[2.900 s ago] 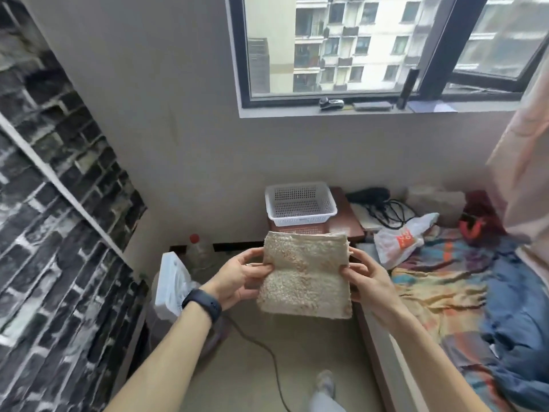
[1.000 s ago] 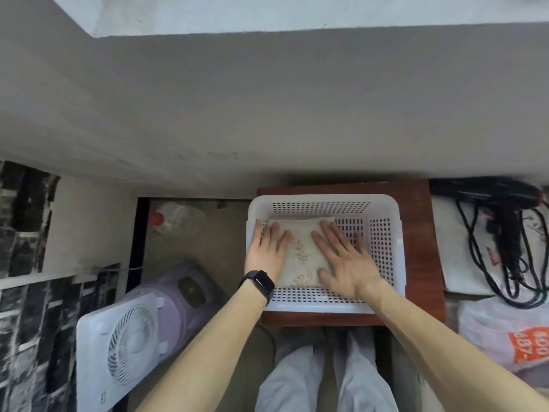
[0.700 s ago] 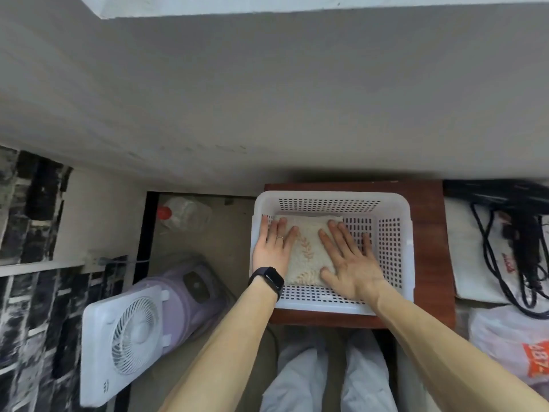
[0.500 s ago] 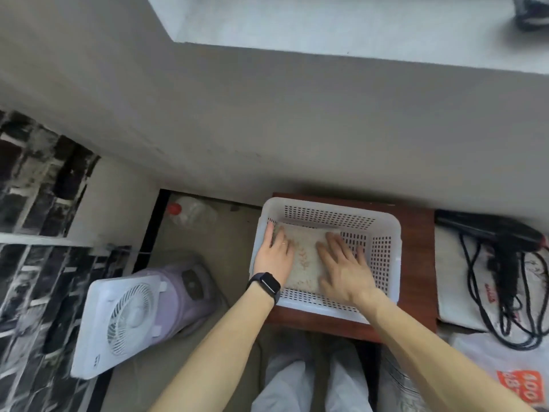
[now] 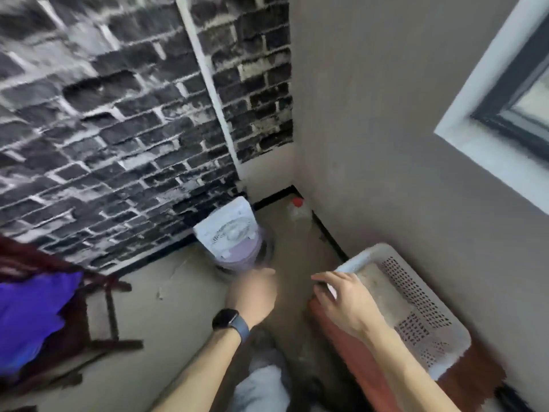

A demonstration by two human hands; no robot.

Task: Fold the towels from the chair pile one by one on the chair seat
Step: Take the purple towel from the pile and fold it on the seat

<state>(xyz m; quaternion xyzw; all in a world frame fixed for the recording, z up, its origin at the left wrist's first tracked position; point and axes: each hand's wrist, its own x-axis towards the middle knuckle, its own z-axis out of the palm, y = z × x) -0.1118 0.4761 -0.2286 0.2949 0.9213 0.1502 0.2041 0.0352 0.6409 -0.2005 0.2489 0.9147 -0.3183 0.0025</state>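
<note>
The folded beige towel (image 5: 378,288) lies flat inside the white perforated basket (image 5: 358,258) at the right. My right hand (image 5: 344,304) hovers at the basket's near-left corner with relaxed fingers and holds nothing. My left hand (image 5: 252,295), with a dark watch on its wrist, is blurred in the air over the floor, left of the basket, and is empty. At the left edge a dark wooden chair (image 5: 110,295) carries a purple-blue cloth (image 5: 29,310).
The basket sits on a red-brown stand (image 5: 335,340) against the grey wall. A white fan on a lilac tub (image 5: 231,233) and a red-capped bottle (image 5: 297,206) stand in the corner by the brick-pattern wall. Bare floor lies between chair and stand.
Both hands have lifted off the towel in the basket and drawn back to the left. The view has swung left, and the chair with the purple-blue cloth now shows.
</note>
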